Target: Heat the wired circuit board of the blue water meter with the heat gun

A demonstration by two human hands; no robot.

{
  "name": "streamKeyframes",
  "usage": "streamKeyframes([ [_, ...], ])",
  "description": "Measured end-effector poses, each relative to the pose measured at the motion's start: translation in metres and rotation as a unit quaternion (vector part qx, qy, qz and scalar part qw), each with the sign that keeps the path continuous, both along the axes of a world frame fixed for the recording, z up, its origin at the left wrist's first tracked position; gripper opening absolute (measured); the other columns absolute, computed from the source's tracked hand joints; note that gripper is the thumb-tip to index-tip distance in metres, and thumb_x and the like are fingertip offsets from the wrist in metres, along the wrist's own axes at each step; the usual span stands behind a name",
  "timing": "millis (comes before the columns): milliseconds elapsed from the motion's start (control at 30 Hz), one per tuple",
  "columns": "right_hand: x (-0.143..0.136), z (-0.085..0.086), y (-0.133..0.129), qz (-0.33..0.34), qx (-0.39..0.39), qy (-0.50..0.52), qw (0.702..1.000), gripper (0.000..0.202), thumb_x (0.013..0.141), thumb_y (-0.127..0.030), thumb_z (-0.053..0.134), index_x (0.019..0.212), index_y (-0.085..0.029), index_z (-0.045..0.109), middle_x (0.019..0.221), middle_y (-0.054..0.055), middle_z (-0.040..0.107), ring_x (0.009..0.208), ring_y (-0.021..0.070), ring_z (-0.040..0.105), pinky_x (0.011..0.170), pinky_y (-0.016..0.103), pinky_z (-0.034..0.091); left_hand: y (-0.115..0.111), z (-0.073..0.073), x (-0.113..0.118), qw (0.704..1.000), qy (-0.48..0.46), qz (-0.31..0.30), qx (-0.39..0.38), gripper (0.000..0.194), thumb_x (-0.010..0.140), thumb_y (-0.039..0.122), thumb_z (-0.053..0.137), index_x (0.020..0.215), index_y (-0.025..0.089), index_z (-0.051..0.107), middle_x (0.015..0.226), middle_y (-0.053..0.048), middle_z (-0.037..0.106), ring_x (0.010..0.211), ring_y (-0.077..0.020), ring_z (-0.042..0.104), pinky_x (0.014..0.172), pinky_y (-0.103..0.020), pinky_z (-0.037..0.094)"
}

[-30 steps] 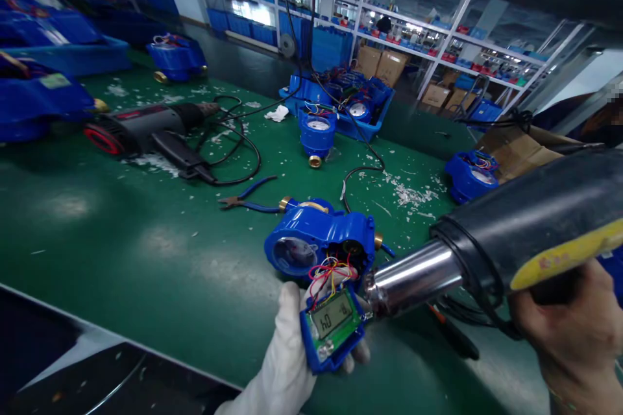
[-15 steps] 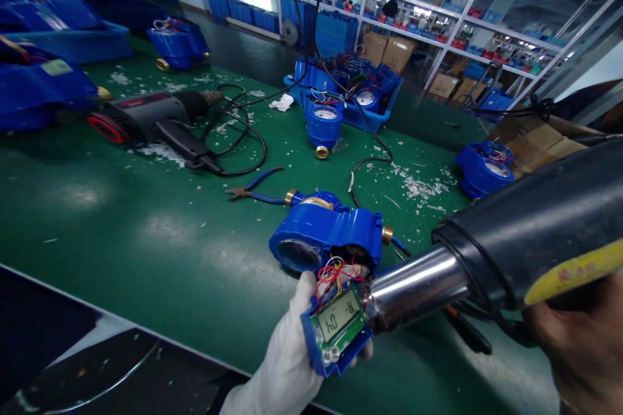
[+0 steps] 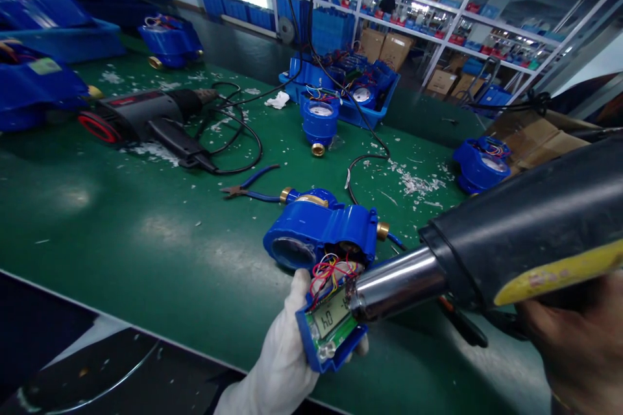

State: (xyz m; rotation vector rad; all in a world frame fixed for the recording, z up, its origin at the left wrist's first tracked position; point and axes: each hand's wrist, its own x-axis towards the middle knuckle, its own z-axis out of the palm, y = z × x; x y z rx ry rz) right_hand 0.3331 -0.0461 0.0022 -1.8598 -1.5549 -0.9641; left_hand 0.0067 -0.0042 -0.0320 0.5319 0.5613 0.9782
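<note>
Both reach inward | left hand (image 3: 285,350): fingers clamping housing (image 3: 305,343) | right hand (image 3: 579,337): clamping heat gun (image 3: 525,233)

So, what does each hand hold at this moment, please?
Left hand: gloved, closed around the blue display module.
Right hand: bare, closed on the yellow-and-black heat gun.

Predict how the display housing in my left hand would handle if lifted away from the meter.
The display housing looks stiff, but the thin wires running to the meter would probably flex, then tether it. Its exposed circuit board looks fragile, so a light grip seems wise.
</note>
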Motion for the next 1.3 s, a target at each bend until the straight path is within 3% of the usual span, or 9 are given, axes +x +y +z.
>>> streamKeyframes([
  [200, -0.007, 0.001, -0.003, -0.025, 0.028, -0.008, 0.999, 0.055, 0.078, -0.069, 0.066, 0.091, -0.018, 0.051, 0.068, 0.004, 0.049, 0.053, 0.0217, 0.050, 0.048, 0.030, 0.025, 0.002, 0.006, 0.004, 0.999, -0.028, 0.014, -0.008, 0.055, 0.090, 0.066, 0.057, 0.111, 0.017, 0.071, 0.087, -0.013, 0.073, 0.061, -0.0246, 0.069, 0.046, -0.024, 0.053],
  [333, -0.007, 0.001, -0.004, -0.019, 0.042, -0.016, 0.999, 0.052, 0.074, -0.062, 0.074, 0.092, -0.019, 0.051, 0.066, 0.004, 0.047, 0.049, 0.0229, 0.049, 0.045, 0.032, 0.026, -0.001, 0.007, 0.003, 0.999, -0.019, 0.023, -0.022, 0.053, 0.089, 0.065, 0.058, 0.109, 0.018, 0.070, 0.090, -0.012, 0.074, 0.061, -0.0243, 0.069, 0.046, -0.025, 0.054],
  [533, 0.005, -0.003, -0.006, 0.011, 0.042, -0.050, 0.998, 0.059, 0.075, -0.063, 0.073, 0.114, -0.024, 0.052, 0.065, 0.003, 0.044, 0.050, 0.0293, 0.052, 0.042, 0.033, 0.023, -0.007, -0.012, -0.005, 0.993, 0.074, 0.073, -0.054, 0.054, 0.089, 0.059, 0.065, 0.119, 0.015, 0.063, 0.090, -0.014, 0.073, 0.064, -0.0284, 0.070, 0.049, -0.030, 0.058],
  [700, 0.004, 0.002, -0.005, 0.033, 0.048, -0.090, 0.994, 0.066, 0.076, -0.058, 0.073, 0.127, -0.024, 0.049, 0.064, 0.003, 0.042, 0.045, 0.0253, 0.045, 0.041, 0.034, 0.026, -0.007, -0.012, -0.007, 0.995, 0.031, 0.054, -0.079, 0.059, 0.087, 0.058, 0.067, 0.126, 0.015, 0.059, 0.101, -0.017, 0.071, 0.067, -0.0308, 0.071, 0.052, -0.036, 0.060],
  [833, -0.002, 0.005, -0.005, 0.017, 0.019, -0.074, 0.997, 0.068, 0.080, -0.059, 0.068, 0.133, -0.023, 0.046, 0.068, 0.005, 0.044, 0.052, 0.0291, 0.048, 0.045, 0.036, 0.028, -0.008, -0.014, -0.009, 0.991, 0.047, 0.069, -0.101, 0.063, 0.086, 0.055, 0.070, 0.135, 0.019, 0.053, 0.114, -0.018, 0.069, 0.076, -0.0323, 0.071, 0.058, -0.038, 0.061],
  [967, -0.002, 0.004, -0.005, 0.021, 0.037, -0.104, 0.994, 0.066, 0.077, -0.054, 0.075, 0.126, -0.020, 0.049, 0.067, 0.004, 0.044, 0.050, 0.0272, 0.049, 0.044, 0.033, 0.025, -0.009, -0.018, -0.010, 0.990, 0.062, 0.081, -0.101, 0.066, 0.085, 0.052, 0.072, 0.138, 0.019, 0.050, 0.111, -0.017, 0.069, 0.074, -0.0317, 0.071, 0.057, -0.037, 0.061],
  [1100, -0.002, 0.008, -0.002, 0.026, 0.041, -0.073, 0.996, 0.047, 0.077, -0.054, 0.074, 0.102, -0.021, 0.053, 0.064, 0.003, 0.044, 0.046, 0.0234, 0.045, 0.043, 0.032, 0.025, -0.010, -0.015, -0.008, 0.991, 0.068, 0.065, -0.093, 0.064, 0.086, 0.059, 0.067, 0.130, 0.015, 0.055, 0.104, -0.017, 0.071, 0.068, -0.0309, 0.070, 0.053, -0.035, 0.059],
  [1300, -0.006, 0.013, 0.003, 0.047, 0.058, -0.095, 0.993, 0.053, 0.079, -0.069, 0.067, 0.090, -0.021, 0.047, 0.066, 0.004, 0.048, 0.050, 0.0238, 0.052, 0.043, 0.032, 0.019, -0.002, 0.007, 0.002, 0.985, 0.066, 0.070, -0.140, 0.085, 0.061, 0.070, 0.084, 0.120, 0.015, 0.057, 0.092, -0.012, 0.073, 0.061, -0.0312, 0.069, 0.050, -0.039, 0.061],
])
